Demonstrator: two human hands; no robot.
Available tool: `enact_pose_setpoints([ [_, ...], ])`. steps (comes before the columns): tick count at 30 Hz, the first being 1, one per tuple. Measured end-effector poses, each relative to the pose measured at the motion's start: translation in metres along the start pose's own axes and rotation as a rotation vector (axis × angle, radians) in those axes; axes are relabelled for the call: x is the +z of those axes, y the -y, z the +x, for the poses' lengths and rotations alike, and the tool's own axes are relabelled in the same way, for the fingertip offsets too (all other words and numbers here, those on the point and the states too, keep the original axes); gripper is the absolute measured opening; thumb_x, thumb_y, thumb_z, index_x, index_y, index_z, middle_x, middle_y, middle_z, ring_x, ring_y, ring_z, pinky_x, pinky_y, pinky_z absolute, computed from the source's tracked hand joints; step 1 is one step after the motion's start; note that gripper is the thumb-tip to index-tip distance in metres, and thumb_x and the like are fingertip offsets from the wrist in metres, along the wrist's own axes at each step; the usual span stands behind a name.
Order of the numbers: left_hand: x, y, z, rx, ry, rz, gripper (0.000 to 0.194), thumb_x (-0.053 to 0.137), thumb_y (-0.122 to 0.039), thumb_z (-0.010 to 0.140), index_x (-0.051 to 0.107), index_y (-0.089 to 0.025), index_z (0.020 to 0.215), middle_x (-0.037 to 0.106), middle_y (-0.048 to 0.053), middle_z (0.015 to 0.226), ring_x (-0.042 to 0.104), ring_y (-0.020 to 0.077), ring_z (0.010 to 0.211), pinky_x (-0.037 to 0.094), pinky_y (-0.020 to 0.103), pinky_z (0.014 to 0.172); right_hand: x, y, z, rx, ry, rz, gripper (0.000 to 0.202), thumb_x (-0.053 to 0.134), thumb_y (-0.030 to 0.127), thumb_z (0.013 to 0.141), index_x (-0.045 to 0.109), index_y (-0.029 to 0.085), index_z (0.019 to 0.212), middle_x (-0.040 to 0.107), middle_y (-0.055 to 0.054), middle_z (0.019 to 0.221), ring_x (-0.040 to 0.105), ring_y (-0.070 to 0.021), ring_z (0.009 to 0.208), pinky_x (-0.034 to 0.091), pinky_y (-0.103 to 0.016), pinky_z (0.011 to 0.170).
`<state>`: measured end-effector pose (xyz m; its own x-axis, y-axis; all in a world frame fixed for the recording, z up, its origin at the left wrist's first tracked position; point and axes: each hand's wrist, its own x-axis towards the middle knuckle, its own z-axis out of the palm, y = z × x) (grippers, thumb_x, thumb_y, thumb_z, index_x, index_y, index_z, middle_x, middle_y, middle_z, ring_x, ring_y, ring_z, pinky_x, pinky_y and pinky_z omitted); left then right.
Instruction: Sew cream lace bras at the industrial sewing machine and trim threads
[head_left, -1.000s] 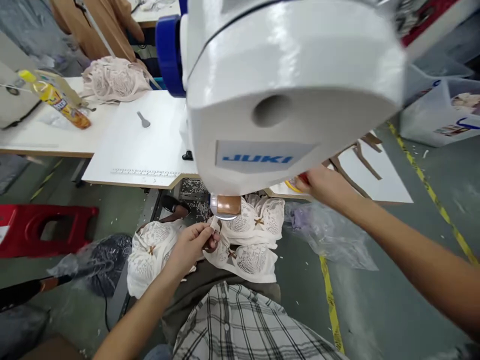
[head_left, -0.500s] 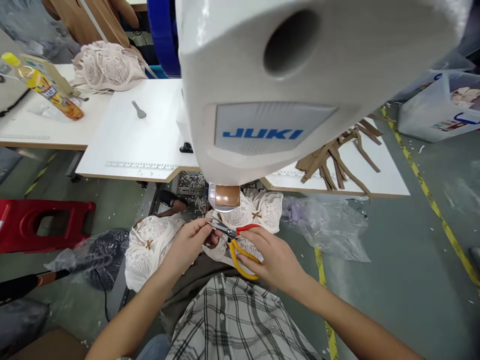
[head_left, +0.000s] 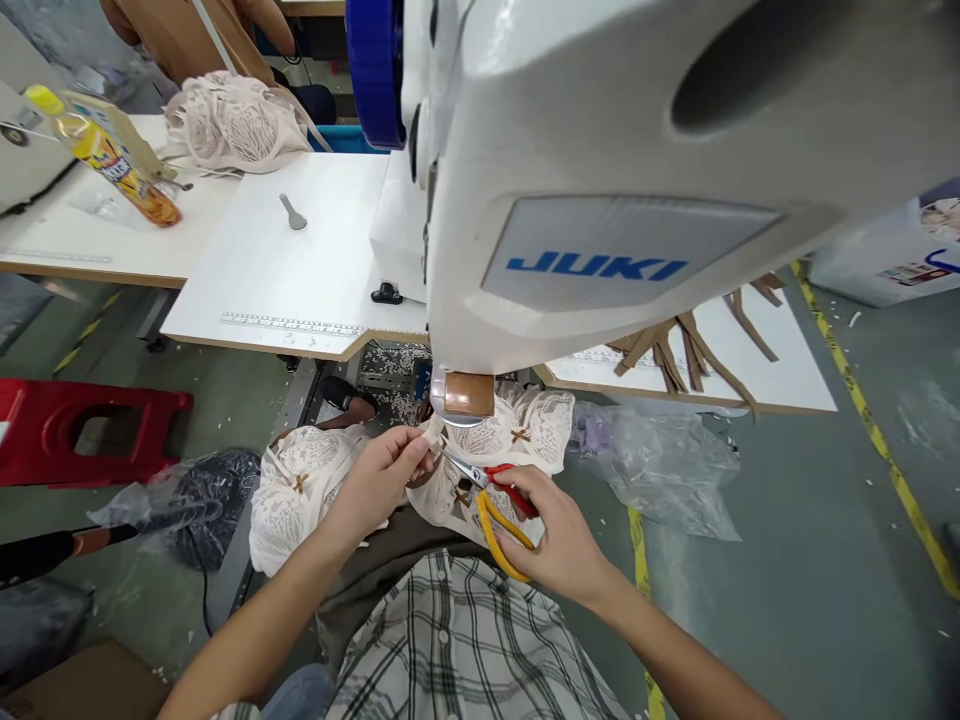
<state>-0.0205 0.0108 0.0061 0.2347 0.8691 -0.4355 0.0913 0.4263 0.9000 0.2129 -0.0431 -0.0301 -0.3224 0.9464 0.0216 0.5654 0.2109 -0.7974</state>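
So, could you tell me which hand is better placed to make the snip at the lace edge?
Probably the right hand: it holds the scissors, tips at the lace garment edge pinched by the left hand.

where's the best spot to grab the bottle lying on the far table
Take the bottle around its mid body, coming down from above with fingers across its width. It lies on its side on the white table, yellow cap toward the far left, so the round body is the broadest exposed part. The cap end is narrow and would probably slip or swing.
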Motion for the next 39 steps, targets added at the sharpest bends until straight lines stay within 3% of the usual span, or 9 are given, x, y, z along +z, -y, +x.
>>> enact_pose_setpoints([
  [10,-0.003,-0.005,0.002,-0.013,-0.02,0.014,0.034,0.057,-0.047,0.087,0.06,-0.017,0.073,0.055,0.001,0.069,0.041,0.0093,0.057,0.037,0.022,0.053,0.008,0.0,0.023,-0.035,0.049,0.037,0.04,0.067,0.031,0.084,0.057,0.026,0.122,0.068,-0.006,0.116,0.066,-0.023,0.105,0.056,-0.035,0.086],
  [18,-0.008,0.003,0.004,0.035,-0.135,0.06,0.031,0.056,-0.046,0.09,0.064,-0.017,0.081,0.063,0.003,0.075,0.053,0.0128,0.064,0.045,0.023,0.06,-0.004,-0.011,0.006,0.049,0.032,-0.012,0.031,0.062,0.033,0.089,0.064,0.029,0.119,0.073,-0.005,0.105,0.071,-0.0199,0.078,0.059,-0.03,0.064],
  [24,-0.022,0.009,0.005,0.31,-0.298,0.609,0.023,0.053,-0.031,0.09,0.068,-0.02,0.103,0.07,0.004,0.082,0.062,0.0174,0.073,0.045,0.025,0.064,-0.051,-0.048,0.025,0.069,-0.069,-0.249,0.029,0.061,0.042,0.088,0.067,0.026,0.112,0.074,-0.006,0.093,0.068,-0.0218,0.066,0.054,-0.032,0.053],
  [27,-0.028,0.001,0.007,0.293,-0.194,0.69,0.024,0.05,-0.029,0.091,0.067,-0.021,0.107,0.073,0.005,0.086,0.066,0.0186,0.076,0.047,0.025,0.065,-0.088,-0.074,0.073,0.121,-0.208,-0.455,0.036,0.058,0.046,0.09,0.067,0.022,0.115,0.074,-0.009,0.101,0.07,-0.0275,0.081,0.055,-0.037,0.063],
  [30,-0.036,-0.014,0.014,0.179,0.043,0.587,0.028,0.045,-0.031,0.095,0.064,-0.022,0.113,0.075,0.008,0.098,0.07,0.0206,0.087,0.051,0.026,0.071,-0.119,-0.086,0.119,0.042,-0.294,-0.568,0.036,0.055,0.038,0.091,0.067,0.016,0.117,0.071,-0.014,0.113,0.067,-0.033,0.101,0.054,-0.045,0.083],
  [32,-0.041,-0.023,0.019,0.196,0.113,0.665,0.029,0.043,-0.03,0.096,0.063,-0.022,0.116,0.075,0.008,0.1,0.071,0.0213,0.089,0.051,0.027,0.072,-0.124,-0.078,0.128,-0.029,-0.39,-0.545,0.034,0.055,0.035,0.091,0.067,0.014,0.115,0.068,-0.016,0.119,0.062,-0.0345,0.112,0.05,-0.051,0.094],
  [34,-0.044,-0.026,0.022,0.273,0.05,0.834,0.025,0.045,-0.027,0.094,0.066,-0.022,0.106,0.074,0.008,0.094,0.069,0.0229,0.086,0.05,0.03,0.072,-0.111,-0.057,0.115,-0.063,-0.454,-0.389,0.029,0.056,0.036,0.092,0.068,0.018,0.111,0.07,-0.013,0.114,0.064,-0.0311,0.109,0.051,-0.049,0.094],
  [36,-0.039,-0.023,0.023,0.379,-0.069,0.967,0.02,0.049,-0.026,0.092,0.069,-0.021,0.093,0.072,0.01,0.095,0.065,0.0255,0.089,0.048,0.035,0.078,-0.085,-0.031,0.088,-0.093,-0.273,-0.138,0.021,0.055,0.038,0.095,0.069,0.024,0.102,0.073,-0.006,0.098,0.069,-0.0235,0.09,0.057,-0.04,0.08],
  [39,-0.018,-0.017,0.017,0.671,-0.103,1.114,0.023,0.048,-0.027,0.094,0.064,-0.02,0.079,0.068,0.01,0.087,0.061,0.0235,0.085,0.045,0.035,0.078,-0.043,-0.001,0.047,-0.172,0.186,-0.014,0.041,0.065,0.054,0.086,0.067,0.025,0.116,0.071,-0.007,0.113,0.067,-0.0262,0.104,0.055,-0.041,0.089],
])
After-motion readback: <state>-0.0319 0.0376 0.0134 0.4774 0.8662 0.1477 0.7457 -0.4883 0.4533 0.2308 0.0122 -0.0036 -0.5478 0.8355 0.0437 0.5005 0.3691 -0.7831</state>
